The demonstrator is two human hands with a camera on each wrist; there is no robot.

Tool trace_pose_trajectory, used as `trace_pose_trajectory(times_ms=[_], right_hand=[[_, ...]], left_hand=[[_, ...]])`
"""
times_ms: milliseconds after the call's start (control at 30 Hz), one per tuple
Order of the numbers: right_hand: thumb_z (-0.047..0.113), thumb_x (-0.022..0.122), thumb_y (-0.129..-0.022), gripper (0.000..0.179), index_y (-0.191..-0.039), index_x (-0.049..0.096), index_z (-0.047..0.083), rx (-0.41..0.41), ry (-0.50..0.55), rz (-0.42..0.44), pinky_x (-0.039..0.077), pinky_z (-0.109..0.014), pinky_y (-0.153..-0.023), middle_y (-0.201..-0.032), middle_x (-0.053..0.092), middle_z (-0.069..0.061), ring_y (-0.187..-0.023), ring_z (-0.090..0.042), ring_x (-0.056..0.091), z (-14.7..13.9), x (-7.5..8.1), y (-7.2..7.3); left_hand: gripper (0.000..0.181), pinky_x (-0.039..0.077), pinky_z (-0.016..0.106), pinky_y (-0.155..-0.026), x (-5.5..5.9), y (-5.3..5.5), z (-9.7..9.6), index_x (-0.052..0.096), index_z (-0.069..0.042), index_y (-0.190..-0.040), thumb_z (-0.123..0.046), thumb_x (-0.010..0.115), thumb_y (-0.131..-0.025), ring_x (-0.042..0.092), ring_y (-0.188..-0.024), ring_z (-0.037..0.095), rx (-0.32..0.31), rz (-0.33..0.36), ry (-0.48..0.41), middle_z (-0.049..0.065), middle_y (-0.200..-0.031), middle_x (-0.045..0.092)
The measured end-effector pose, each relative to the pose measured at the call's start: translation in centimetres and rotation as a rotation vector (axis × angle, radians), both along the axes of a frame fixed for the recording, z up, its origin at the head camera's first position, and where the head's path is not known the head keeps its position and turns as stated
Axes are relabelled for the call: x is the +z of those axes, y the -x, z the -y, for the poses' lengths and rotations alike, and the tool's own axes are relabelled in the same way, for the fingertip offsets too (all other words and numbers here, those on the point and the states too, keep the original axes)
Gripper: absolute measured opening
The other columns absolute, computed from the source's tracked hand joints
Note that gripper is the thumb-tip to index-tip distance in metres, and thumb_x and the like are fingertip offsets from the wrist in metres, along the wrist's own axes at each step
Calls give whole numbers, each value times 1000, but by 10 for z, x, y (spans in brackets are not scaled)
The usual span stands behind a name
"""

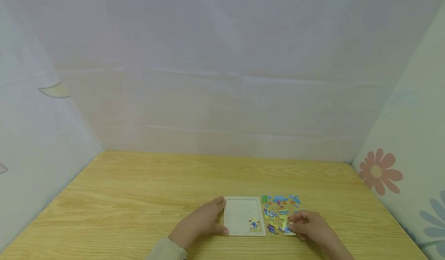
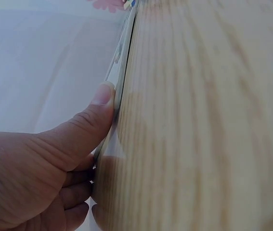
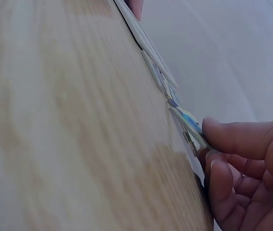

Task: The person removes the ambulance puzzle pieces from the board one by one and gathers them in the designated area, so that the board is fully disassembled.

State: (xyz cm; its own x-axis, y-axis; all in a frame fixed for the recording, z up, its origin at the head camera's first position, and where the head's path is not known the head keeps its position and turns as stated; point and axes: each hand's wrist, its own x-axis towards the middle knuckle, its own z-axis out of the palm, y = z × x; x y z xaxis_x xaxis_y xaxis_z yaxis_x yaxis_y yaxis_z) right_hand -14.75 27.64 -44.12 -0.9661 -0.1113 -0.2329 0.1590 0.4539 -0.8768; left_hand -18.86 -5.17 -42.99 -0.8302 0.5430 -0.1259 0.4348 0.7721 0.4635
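Observation:
A pale wooden puzzle tray lies flat on the table, with one colourful puzzle piece in its lower right corner. My left hand holds the tray's left side, fingers at the far corner and thumb at the near one. In the left wrist view its thumb presses on the tray's edge. To the right of the tray, my right hand pinches a puzzle piece with blue on it between thumb and fingers. The right wrist view shows that piece slightly tilted at the table surface.
Several loose puzzle pieces lie in rough rows just right of the tray, next to my right hand. The wooden table reaches back to a pale cloth wall, with side walls at left and right.

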Motion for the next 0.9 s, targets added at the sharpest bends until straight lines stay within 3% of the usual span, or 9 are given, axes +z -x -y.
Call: trace_pose_trajectory(times_ms=[333, 700, 900], right_hand=[[18, 78, -72, 25, -87, 66, 2, -103, -186, -107, 49, -23, -50, -71, 61, -1, -62, -13, 53, 8, 0, 0], [14, 80, -68, 22, -82, 65, 6, -184, -296, -103, 45, -23, -53, -70, 57, -2, -66, -15, 50, 15, 2, 1], [17, 78, -72, 20, -82, 64, 7, -200, -302, -125, 46, -23, -54, -72, 59, -1, -66, -15, 51, 16, 8, 2]], left_hand=[[90, 32, 45, -109, 2, -1, 0, 37, 2, -139, -43, 73, -71, 35, -133, 33, 4, 2, 0, 17, -147, 34], [90, 31, 45, -110, 1, 0, -1, 38, 3, -138, -44, 74, -70, 34, -133, 33, 1, -17, 6, 18, -146, 34], [90, 31, 45, -110, 0, 0, -1, 38, 3, -139, -44, 74, -70, 34, -133, 34, 3, -7, -6, 18, -147, 33]])
